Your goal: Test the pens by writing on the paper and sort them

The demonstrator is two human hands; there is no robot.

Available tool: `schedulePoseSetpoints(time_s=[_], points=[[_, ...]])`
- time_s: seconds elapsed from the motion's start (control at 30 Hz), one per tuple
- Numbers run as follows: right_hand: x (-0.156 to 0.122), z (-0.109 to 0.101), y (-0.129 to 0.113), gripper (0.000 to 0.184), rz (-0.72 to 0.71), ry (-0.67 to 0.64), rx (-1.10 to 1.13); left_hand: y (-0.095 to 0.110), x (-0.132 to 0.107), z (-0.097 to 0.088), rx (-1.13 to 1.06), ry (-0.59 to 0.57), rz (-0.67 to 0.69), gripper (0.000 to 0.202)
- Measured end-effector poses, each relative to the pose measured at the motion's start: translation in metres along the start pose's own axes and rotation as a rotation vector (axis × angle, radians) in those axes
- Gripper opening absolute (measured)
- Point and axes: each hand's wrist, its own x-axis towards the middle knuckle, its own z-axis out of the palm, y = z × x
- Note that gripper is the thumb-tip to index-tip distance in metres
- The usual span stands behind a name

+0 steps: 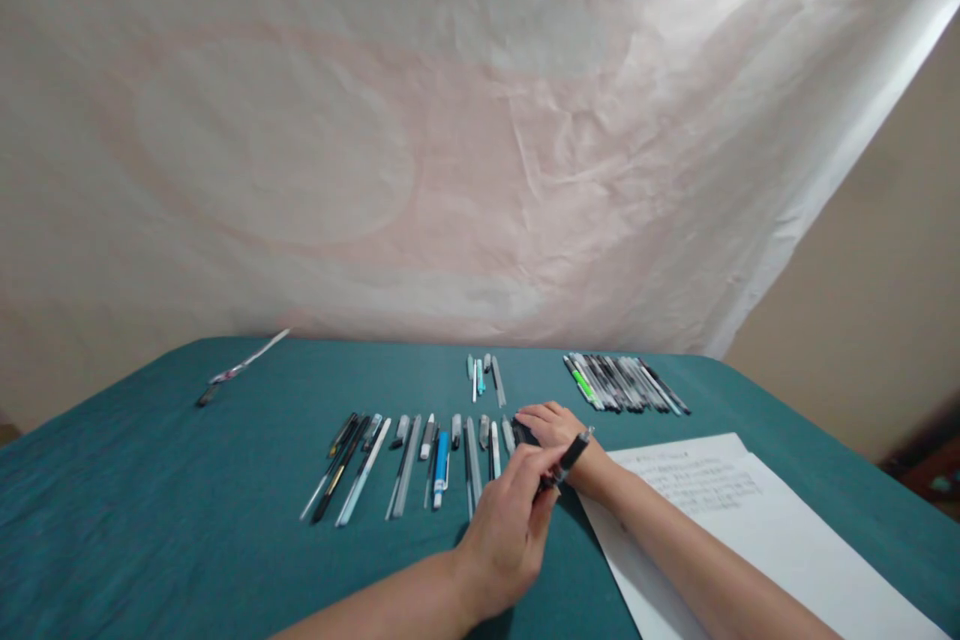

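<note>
My left hand (504,528) is closed round a pen (574,455) with a dark barrel, its clear end tilted up to the right. Just beyond it, my right hand (559,432) reaches down to the right end of a row of pen parts. Its fingers are bent over a black pen part (523,433) on the cloth, partly hidden beneath them. Along the row lie caps, clear barrels and thin refills, among them a blue pen (441,470), a pale blue pen (364,472) and a black and gold barrel (341,468). My left hand covers the cloth in front of the row's right end.
A bundle of assembled pens (626,383), one bright green, lies at the back right. Several small pen parts (482,377) lie at the back middle. White sheets (757,510) with handwriting lie under my right forearm. A thin white strip with a dark end (244,367) lies far left.
</note>
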Motion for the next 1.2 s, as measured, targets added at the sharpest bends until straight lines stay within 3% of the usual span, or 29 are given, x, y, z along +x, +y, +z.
schedulePoseSetpoints(time_s=[0.27,0.47,0.63,0.77,0.87,0.97,1.2], points=[[-0.006,0.0,0.004,0.013,0.032,0.067,0.065,-0.003,0.0,0.002,-0.001,0.017,0.011,0.038],[-0.005,0.004,0.015,0.022,0.142,0.234,0.287,-0.008,0.0,0.003,-0.002,0.013,0.008,0.038],[-0.004,-0.033,0.015,0.019,0.174,0.317,0.556,-0.009,0.0,0.002,-0.01,0.013,-0.018,0.042],[-0.011,-0.076,-0.001,0.02,0.212,0.306,0.874,-0.008,0.0,0.0,-0.026,0.022,-0.072,0.041],[-0.017,-0.095,-0.013,0.025,0.216,0.323,1.077,-0.008,0.0,-0.001,-0.028,0.031,-0.109,0.039],[-0.02,-0.102,-0.023,0.02,0.186,0.341,1.189,-0.01,0.0,-0.002,-0.039,0.036,-0.12,0.038],[-0.018,-0.098,-0.031,0.017,0.203,0.313,1.223,-0.013,0.0,0.0,-0.065,0.046,-0.126,0.035]])
